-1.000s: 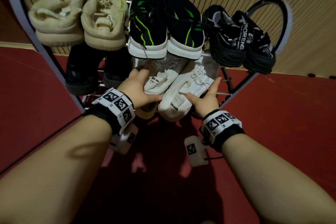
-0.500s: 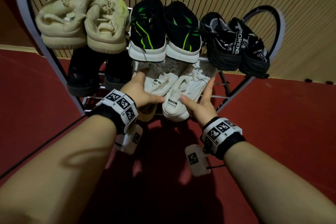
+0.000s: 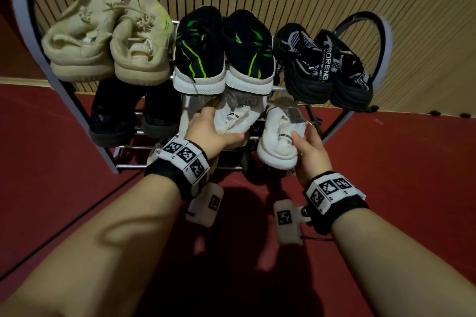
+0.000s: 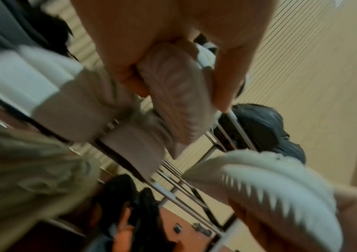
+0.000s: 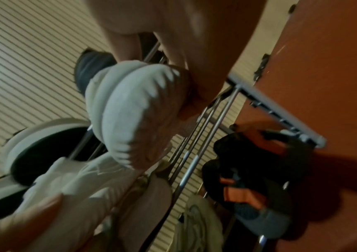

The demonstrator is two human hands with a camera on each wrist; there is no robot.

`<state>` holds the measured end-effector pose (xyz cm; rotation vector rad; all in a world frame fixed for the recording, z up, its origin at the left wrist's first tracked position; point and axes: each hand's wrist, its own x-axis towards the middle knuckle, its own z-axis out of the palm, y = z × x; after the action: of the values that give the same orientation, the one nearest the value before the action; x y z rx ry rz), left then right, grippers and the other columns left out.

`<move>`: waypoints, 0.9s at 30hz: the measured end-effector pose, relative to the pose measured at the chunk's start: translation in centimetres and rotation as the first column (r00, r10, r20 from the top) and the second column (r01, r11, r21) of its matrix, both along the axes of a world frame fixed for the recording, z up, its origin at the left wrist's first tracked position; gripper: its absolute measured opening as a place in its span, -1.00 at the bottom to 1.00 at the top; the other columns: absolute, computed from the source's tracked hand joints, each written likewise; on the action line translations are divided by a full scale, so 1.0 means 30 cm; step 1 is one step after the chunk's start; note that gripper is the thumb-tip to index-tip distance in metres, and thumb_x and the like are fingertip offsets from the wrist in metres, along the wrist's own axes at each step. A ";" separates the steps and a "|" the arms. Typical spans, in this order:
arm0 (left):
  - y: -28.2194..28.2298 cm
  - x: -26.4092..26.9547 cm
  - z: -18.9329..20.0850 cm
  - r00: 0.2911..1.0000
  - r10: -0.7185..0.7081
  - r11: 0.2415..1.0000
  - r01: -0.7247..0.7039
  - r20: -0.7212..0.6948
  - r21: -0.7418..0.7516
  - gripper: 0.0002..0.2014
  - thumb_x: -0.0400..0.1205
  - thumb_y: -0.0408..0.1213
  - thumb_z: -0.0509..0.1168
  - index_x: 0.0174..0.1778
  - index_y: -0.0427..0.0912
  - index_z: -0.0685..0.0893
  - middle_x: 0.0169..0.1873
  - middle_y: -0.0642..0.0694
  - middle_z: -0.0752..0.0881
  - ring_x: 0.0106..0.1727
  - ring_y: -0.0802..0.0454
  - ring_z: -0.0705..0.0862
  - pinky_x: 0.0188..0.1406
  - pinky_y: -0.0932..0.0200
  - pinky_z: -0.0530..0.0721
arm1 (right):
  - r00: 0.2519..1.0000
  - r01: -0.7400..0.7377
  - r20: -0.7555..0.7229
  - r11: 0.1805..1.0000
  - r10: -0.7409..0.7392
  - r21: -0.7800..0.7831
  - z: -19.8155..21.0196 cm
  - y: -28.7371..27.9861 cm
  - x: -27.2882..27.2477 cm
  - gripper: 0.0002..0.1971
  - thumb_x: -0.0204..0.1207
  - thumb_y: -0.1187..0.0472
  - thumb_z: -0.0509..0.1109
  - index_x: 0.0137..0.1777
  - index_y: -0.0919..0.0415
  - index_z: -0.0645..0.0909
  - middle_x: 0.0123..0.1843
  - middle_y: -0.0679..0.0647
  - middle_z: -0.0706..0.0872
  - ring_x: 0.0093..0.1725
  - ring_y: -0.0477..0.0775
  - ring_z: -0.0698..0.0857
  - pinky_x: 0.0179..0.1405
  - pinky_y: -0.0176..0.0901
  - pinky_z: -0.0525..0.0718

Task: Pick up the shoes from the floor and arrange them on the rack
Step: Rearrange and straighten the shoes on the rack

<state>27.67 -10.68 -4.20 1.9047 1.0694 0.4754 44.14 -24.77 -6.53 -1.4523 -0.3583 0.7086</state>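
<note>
- Since the earlier frames, the two white shoes, which lay side by side under the hands, have been drawn apart: the right white shoe (image 3: 279,141) now sits further right on the lower tier, with a gap between it and the left white shoe (image 3: 233,121).
- Left hand (image 3: 210,131): fingers and thumb are curled round the heel end of the left white shoe; the left wrist view shows the sole pinched between thumb and fingers. The grip at the heel lets the toe be pushed in under the upper tier.
- Right hand (image 3: 310,149): thumb and fingers clamp the heel of the right white shoe from its right side; its heel overhangs the near rail of the rack (image 3: 334,126).
- Judgement: the step in hand is spacing and seating this pair on the lower tier; the right shoe appears not fully seated yet.
- Upper tier, left to right: beige pair (image 3: 108,41), black-and-green pair (image 3: 224,51), black patterned pair (image 3: 324,64), all heels toward the near side.
- Lower tier, left: dark pair (image 3: 134,113), partly hidden in shadow.
- Red floor (image 3: 412,162) near the rack shows no loose shoes in the head view; the task looks close to complete.
</note>
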 end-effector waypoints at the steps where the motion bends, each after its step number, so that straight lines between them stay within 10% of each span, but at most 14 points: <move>1: -0.009 0.017 -0.005 1.000 0.011 1.000 -0.011 0.017 -0.015 -0.20 0.22 0.06 0.58 0.28 -0.21 0.44 0.27 -0.22 0.51 0.29 -0.15 0.52 0.32 0.02 0.52 | 0.999 0.027 -0.026 1.000 -0.027 0.004 -0.004 -0.017 0.024 -0.40 0.54 0.26 0.36 0.58 0.11 0.30 0.38 0.18 0.62 0.27 0.18 0.67 0.35 0.19 0.57; 6: -0.062 0.113 -0.017 0.997 0.017 0.999 -0.014 0.075 -0.045 0.11 0.08 0.21 0.47 0.55 -0.13 0.24 0.43 -0.19 0.43 0.46 -0.14 0.41 0.47 -0.04 0.40 | 0.992 0.097 -0.081 0.995 -0.097 -0.002 -0.014 -0.119 0.123 -0.50 0.59 0.39 0.22 0.54 0.20 0.37 0.37 0.26 0.62 0.30 0.27 0.64 0.35 0.18 0.56; 18: -0.184 0.261 -0.092 0.992 0.027 0.988 -0.008 -0.123 0.157 -0.08 0.41 0.01 0.48 0.58 -0.20 0.14 0.53 -0.29 0.12 0.52 -0.27 0.21 0.49 0.04 0.17 | 0.989 -0.019 -0.146 0.999 0.026 0.047 -0.033 -0.157 0.160 -0.50 0.57 0.47 0.14 0.54 0.28 0.35 0.34 0.26 0.62 0.22 0.20 0.67 0.06 -0.12 0.71; 27: -0.090 0.204 -0.076 0.833 -0.228 0.883 0.395 -0.505 0.252 -0.08 0.48 0.22 0.29 0.64 0.11 -0.11 0.54 -0.09 0.22 0.55 -0.13 0.25 0.46 -0.05 0.27 | 0.983 0.175 -0.027 0.973 -0.181 -0.149 -0.052 -0.052 0.196 -0.54 0.64 0.27 0.25 0.53 0.24 0.37 0.47 0.20 0.52 0.33 0.12 0.59 0.36 -0.04 0.52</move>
<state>33.79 -13.39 -6.48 2.5467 0.9699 0.0035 50.02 -26.32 -8.10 -1.5838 -0.1444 0.6279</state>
